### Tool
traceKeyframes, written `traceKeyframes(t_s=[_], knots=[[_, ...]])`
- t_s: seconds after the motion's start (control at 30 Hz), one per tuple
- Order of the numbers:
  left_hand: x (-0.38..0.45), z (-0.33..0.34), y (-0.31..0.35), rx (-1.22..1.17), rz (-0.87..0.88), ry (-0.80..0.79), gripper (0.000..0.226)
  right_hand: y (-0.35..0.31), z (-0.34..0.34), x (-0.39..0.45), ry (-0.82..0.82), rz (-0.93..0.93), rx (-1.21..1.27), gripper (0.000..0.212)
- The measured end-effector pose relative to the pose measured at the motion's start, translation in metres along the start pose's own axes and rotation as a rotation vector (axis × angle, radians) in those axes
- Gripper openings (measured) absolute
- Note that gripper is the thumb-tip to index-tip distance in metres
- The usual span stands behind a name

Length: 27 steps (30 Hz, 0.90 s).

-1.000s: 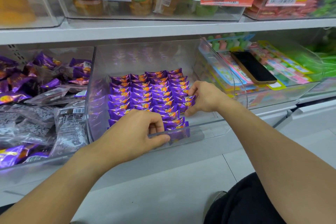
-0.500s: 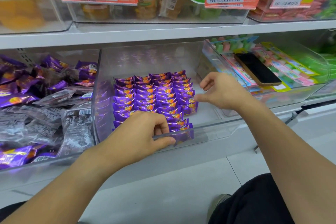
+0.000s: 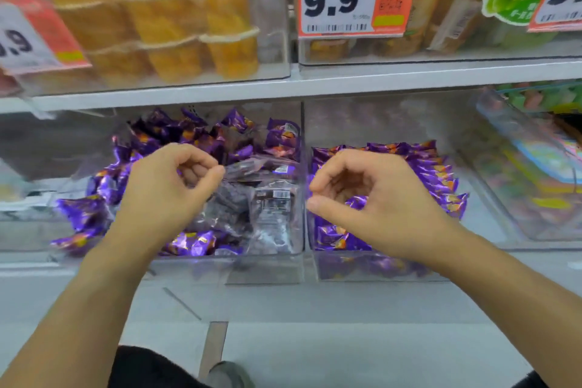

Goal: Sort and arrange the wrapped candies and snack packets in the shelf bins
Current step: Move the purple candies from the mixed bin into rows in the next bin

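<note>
Two clear bins sit side by side on the lower shelf [image 3: 220, 94]. The left bin [image 3: 267, 271] holds a loose jumble of purple wrapped candies [image 3: 82, 214] and grey snack packets [image 3: 271, 208], pointing every way. The right bin [image 3: 378, 271] holds purple candies in rows [image 3: 431, 173], long axes running left to right. The left hand [image 3: 167, 189] hovers over the jumble, fingers curled, holding nothing. The right hand [image 3: 378, 198] hovers over the rows, fingers loosely curled, also holding nothing.

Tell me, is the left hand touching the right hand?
Apart. In the head view the left hand hovers above the messy bin and the right hand above the tidy purple candies, the clear bin wall showing between them.
</note>
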<state>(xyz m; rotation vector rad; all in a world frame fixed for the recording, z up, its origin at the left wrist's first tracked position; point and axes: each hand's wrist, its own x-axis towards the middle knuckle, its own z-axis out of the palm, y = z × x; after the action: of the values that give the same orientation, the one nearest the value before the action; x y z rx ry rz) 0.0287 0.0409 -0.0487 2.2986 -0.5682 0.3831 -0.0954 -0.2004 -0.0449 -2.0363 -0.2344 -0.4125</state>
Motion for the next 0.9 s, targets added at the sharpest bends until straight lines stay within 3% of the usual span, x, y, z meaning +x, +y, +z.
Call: traceKeyframes(t_s=[0.13,0.33,0.4,0.5,0.57,0.67,0.8,0.9], knots=[[0.001,-0.026,-0.051,0.162,-0.11,0.014,0.028,-0.016,0.048,0.042,-0.121,-0.026,-0.031,0.01],[0.021,-0.018,-0.08,0.196,-0.226,0.08,0.049,-0.003,0.111,0.137,-0.191,-0.028,-0.352,0.023],[0.027,-0.016,-0.086,0.165,-0.272,0.076,0.057,0.001,0.122,0.16,-0.239,-0.016,-0.473,0.04],[0.033,-0.015,-0.095,0.141,-0.276,0.082,0.066,0.006,0.138,0.176,-0.472,-0.002,-0.648,0.067],[0.036,-0.014,-0.097,0.129,-0.266,0.109,0.057,0.011,0.147,0.179,-0.534,0.03,-0.681,0.06],[0.037,-0.014,-0.097,0.104,-0.281,0.16,0.034,0.018,0.152,0.182,-0.476,0.045,-0.658,0.043],[0.037,-0.02,-0.09,0.107,-0.251,0.203,0.028,0.018,0.147,0.177,-0.4,0.035,-0.599,0.019],[0.031,-0.025,-0.081,0.079,-0.224,0.251,0.029,0.01,0.138,0.166,-0.322,0.012,-0.509,0.013]])
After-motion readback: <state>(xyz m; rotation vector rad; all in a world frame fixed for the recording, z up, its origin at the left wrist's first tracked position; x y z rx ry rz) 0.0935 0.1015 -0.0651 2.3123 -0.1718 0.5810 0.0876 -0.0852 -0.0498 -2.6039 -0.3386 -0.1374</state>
